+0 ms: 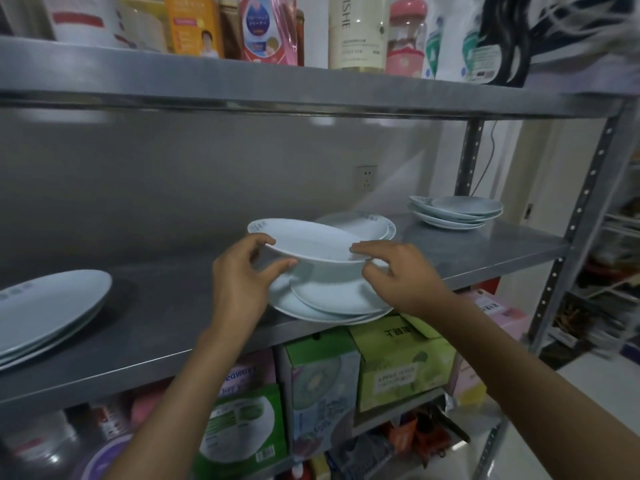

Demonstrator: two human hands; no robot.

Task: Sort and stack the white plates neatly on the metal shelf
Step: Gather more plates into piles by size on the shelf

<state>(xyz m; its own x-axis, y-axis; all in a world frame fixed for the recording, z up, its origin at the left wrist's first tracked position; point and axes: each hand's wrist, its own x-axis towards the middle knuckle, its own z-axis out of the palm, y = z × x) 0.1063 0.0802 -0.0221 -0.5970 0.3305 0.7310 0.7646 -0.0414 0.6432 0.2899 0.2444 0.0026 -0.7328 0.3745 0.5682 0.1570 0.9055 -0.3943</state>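
A white deep plate [308,242] is held above a small stack of white plates [332,303] at the front edge of the metal shelf [166,306]. My left hand [242,275] pinches its left rim, thumb underneath. My right hand [398,271] pinches its right rim. Behind it lie two flat white plates [372,224]. A stack of small dishes [455,213] sits at the back right. Large white plates [45,306] are stacked at the far left.
Bottles and packages [263,29] crowd the shelf above. Boxes [398,365] fill the shelf below. A perforated upright post [571,237] stands at the right. A wall socket [366,177] is behind the shelf.
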